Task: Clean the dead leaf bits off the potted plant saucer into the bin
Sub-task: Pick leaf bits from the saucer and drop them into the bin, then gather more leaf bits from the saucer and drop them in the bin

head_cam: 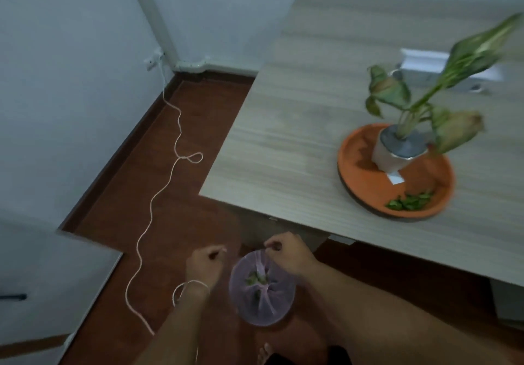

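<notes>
An orange saucer [365, 183] lies on the wooden table [297, 126], with a white pot and its drooping plant [399, 149] standing in it. A small heap of green leaf bits [409, 202] rests near the saucer's front rim. On the floor below the table's edge stands a small bin with a pink bag liner [262, 305], with a few leaf bits inside. My left hand [205, 265] pinches the liner's edge at the bin's left. My right hand [286, 251] pinches a strip of the liner above the bin.
A white cable [158, 194] snakes across the red-brown floor from a wall socket [151, 62]. A grey cabinet corner [56, 274] stands at the left. A white box [425, 64] lies behind the plant on the table. My bare foot [265, 353] is by the bin.
</notes>
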`<state>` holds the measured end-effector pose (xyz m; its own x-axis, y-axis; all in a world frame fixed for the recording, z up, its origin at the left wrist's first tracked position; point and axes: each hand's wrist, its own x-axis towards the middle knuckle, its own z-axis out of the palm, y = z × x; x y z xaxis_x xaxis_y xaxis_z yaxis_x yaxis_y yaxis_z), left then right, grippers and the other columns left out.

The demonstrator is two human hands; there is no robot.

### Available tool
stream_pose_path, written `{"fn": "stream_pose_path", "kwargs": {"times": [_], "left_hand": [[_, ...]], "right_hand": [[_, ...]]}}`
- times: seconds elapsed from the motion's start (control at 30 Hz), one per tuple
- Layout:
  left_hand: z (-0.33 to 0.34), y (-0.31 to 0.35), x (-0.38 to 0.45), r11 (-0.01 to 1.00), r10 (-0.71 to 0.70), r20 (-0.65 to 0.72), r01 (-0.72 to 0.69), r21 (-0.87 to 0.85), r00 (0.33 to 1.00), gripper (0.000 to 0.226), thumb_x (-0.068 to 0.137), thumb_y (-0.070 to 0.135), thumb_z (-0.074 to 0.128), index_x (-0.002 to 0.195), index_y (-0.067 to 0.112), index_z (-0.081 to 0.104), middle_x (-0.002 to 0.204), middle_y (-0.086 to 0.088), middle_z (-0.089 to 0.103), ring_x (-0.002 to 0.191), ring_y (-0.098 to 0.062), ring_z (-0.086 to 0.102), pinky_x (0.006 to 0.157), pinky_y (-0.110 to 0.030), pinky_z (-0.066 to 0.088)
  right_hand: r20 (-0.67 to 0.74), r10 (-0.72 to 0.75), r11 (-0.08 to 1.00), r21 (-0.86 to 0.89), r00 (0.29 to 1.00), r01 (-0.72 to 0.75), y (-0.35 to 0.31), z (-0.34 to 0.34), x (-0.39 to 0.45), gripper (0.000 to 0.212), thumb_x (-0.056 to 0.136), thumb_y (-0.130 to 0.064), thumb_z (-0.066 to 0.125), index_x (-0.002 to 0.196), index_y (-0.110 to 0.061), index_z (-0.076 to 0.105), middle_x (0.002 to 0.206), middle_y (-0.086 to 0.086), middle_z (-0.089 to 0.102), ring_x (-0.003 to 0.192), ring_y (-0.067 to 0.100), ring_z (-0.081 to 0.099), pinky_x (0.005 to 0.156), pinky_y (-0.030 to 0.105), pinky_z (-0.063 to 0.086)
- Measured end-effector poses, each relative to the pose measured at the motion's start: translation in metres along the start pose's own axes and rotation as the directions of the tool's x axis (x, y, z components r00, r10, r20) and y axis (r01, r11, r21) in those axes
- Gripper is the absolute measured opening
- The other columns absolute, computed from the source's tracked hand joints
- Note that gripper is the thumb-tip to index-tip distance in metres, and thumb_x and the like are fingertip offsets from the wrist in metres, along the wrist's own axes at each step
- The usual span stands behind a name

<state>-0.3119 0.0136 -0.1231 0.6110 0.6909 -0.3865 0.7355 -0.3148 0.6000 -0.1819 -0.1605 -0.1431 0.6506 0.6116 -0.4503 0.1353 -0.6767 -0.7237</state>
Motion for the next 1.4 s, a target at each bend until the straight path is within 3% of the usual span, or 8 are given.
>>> {"fn": "stream_pose_path", "kwargs": {"times": [0.33,0.5,0.67,0.83,0.97,1.1,1.2,1.4], "left_hand": [[-0.032,0.145,0.029,0.973,0.224,0.059,-0.219,-0.078,0.973,0.047,0.064,0.045,0.062,0.102,0.019,0.073,0.086,-0.003,0.077,0.078,-0.019,0.075,0.081,-0.048,0.06],[0.024,0.243,-0.012,0.92,0.384,0.215,-0.391,-0.012,0.898,0.039,0.078,0.031,0.067,0.116,0.021,0.067,0.093,0.0,0.073,0.089,-0.017,0.069,0.089,-0.036,0.056],[0.096,0.303,-0.041,0.875,0.429,0.392,-0.482,0.043,0.814,0.046,0.079,0.027,0.069,0.123,0.017,0.062,0.1,-0.003,0.071,0.095,-0.018,0.066,0.088,-0.027,0.05],[0.151,0.332,-0.06,0.794,0.415,0.571,-0.588,0.153,0.708,0.047,0.085,0.018,0.064,0.132,0.019,0.055,0.119,-0.008,0.063,0.103,-0.021,0.06,0.091,-0.03,0.048],[0.176,0.344,-0.061,0.745,0.381,0.602,-0.619,0.25,0.702,0.044,0.087,0.016,0.061,0.131,0.015,0.056,0.122,-0.011,0.064,0.112,-0.028,0.059,0.096,-0.034,0.047],[0.192,0.348,-0.052,0.716,0.374,0.58,-0.622,0.315,0.724,0.043,0.086,0.02,0.061,0.128,0.015,0.059,0.128,-0.01,0.064,0.117,-0.029,0.058,0.1,-0.035,0.047],[0.203,0.347,-0.045,0.7,0.37,0.567,-0.622,0.351,0.736,0.041,0.084,0.025,0.062,0.124,0.017,0.062,0.124,-0.009,0.067,0.112,-0.028,0.061,0.095,-0.035,0.049],[0.221,0.349,-0.042,0.621,0.379,0.615,-0.683,0.385,0.691,0.017,0.08,0.023,0.064,0.091,0.018,0.075,0.097,-0.01,0.073,0.092,-0.031,0.066,0.077,-0.035,0.051]], "right_hand": [[-0.269,-0.148,0.989,-0.028,0.952,0.146,-0.034,-0.153,-0.051,0.02,0.087,-0.023,0.065,0.1,-0.013,0.076,0.102,0.004,0.076,0.092,0.016,0.068,0.082,0.029,0.052],[-0.352,-0.102,0.992,-0.104,0.93,0.07,0.019,-0.234,-0.072,0.018,0.084,-0.025,0.065,0.097,-0.017,0.076,0.094,-0.002,0.076,0.087,0.012,0.065,0.078,0.026,0.047],[-0.351,0.043,0.959,-0.25,0.936,-0.137,0.081,-0.29,-0.085,0.018,0.078,-0.023,0.063,0.09,-0.018,0.075,0.09,0.0,0.076,0.088,0.019,0.068,0.077,0.03,0.052],[-0.258,0.021,0.919,-0.375,0.966,-0.121,0.11,-0.302,-0.082,0.008,0.073,-0.018,0.062,0.069,-0.014,0.068,0.072,0.003,0.068,0.071,0.021,0.06,0.068,0.034,0.051],[-0.211,0.019,0.872,-0.475,0.977,-0.119,0.115,-0.3,-0.073,0.03,0.076,-0.021,0.063,0.053,-0.018,0.045,0.06,-0.001,0.048,0.066,0.024,0.052,0.061,0.035,0.044],[-0.238,0.062,0.831,-0.525,0.969,-0.182,0.121,-0.298,-0.062,0.008,0.078,-0.025,0.063,0.077,-0.017,0.062,0.092,0.012,0.063,0.089,0.032,0.061,0.074,0.037,0.049],[-0.233,0.078,0.793,-0.574,0.969,-0.202,0.131,-0.296,-0.056,0.024,0.081,-0.023,0.06,0.102,-0.014,0.067,0.108,0.013,0.063,0.1,0.032,0.06,0.084,0.038,0.05],[-0.205,0.051,0.754,-0.633,0.977,-0.172,0.136,-0.294,-0.047,0.02,0.084,-0.024,0.058,0.101,-0.014,0.065,0.11,0.012,0.064,0.1,0.032,0.062,0.085,0.04,0.047]]}}
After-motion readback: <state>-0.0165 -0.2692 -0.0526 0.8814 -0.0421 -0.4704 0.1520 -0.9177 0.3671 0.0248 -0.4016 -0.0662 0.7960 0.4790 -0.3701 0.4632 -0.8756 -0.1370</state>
